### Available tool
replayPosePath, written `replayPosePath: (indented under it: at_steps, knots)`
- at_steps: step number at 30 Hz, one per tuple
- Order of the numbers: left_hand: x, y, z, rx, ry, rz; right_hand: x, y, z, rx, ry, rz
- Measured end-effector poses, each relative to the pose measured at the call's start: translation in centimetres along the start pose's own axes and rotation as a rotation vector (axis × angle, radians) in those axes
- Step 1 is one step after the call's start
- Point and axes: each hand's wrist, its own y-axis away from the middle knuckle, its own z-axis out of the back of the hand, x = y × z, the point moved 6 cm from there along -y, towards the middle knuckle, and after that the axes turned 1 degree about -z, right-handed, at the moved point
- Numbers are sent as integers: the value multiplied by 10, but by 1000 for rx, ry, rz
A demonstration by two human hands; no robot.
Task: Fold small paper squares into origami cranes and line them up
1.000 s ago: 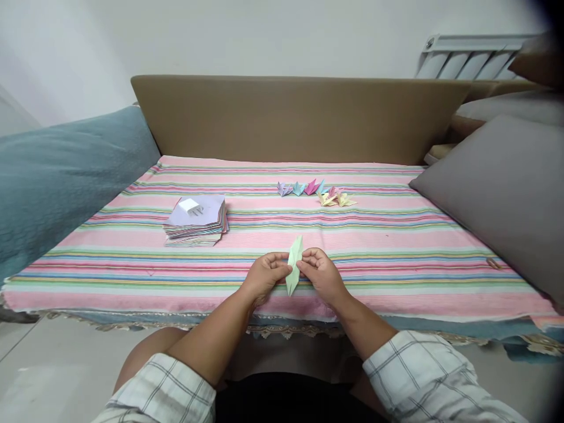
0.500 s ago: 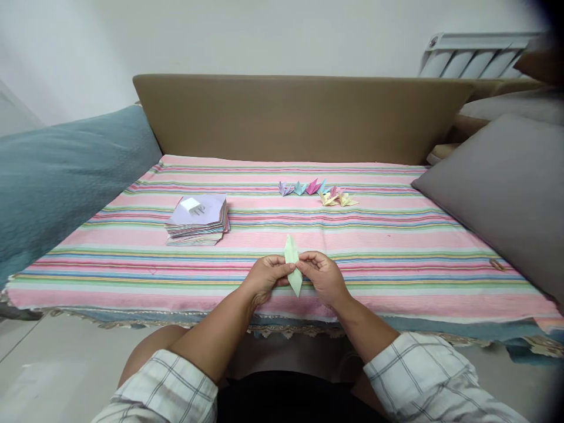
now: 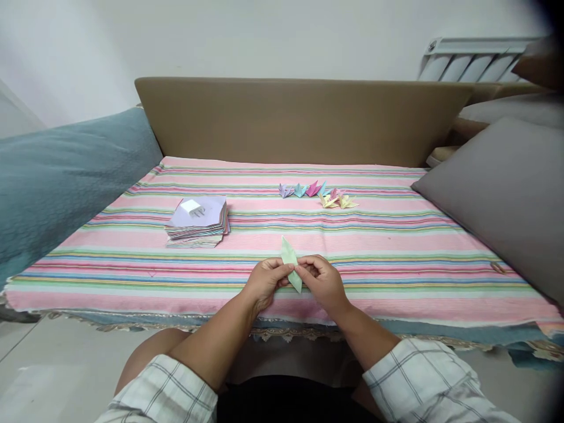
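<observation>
A narrow, pointed piece of folded pale green paper (image 3: 289, 257) stands between my two hands, just above the striped cloth (image 3: 388, 247). My left hand (image 3: 264, 281) pinches its left side with thumb and fingers closed. My right hand (image 3: 324, 282) pinches its right side, fingers curled. The paper's top tip leans to the left. A stack of coloured paper squares (image 3: 198, 222) lies to the far left of my hands, with a small white folded piece (image 3: 191, 206) on top. Several finished folded paper figures (image 3: 317, 194) in purple, blue, pink and yellow lie beyond my hands.
A tan headboard (image 3: 299, 117) runs along the back. A teal blanket (image 3: 57, 176) lies at the left and a grey cushion (image 3: 502, 182) at the right. A white radiator (image 3: 467, 59) is at the upper right. Pale floor shows below the fringed cloth edge.
The green paper has turned in my hands: its top tip leaned right, then swung upright and now leans left. Both hands stayed where they were, pinching it.
</observation>
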Motion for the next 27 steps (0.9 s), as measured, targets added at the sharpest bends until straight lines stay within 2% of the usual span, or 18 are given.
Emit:
replayPosePath:
  at_steps: [5,10,14,19,27]
  knots:
    - [0,0,-1,-28,-11,-25,13,2,1,-16,217,211]
    - [2,-1,0,-37,0,-58,17,3,0,-17,259,246]
    - [0,1,-1,-49,-39,-93,14,2,-2,7,168,150]
    - [-2,6,-8,3,-205,-125,-1,-3,-3,52,-71,-101]
    - [5,5,-8,92,-497,-160,-6,-10,3,81,-160,-204]
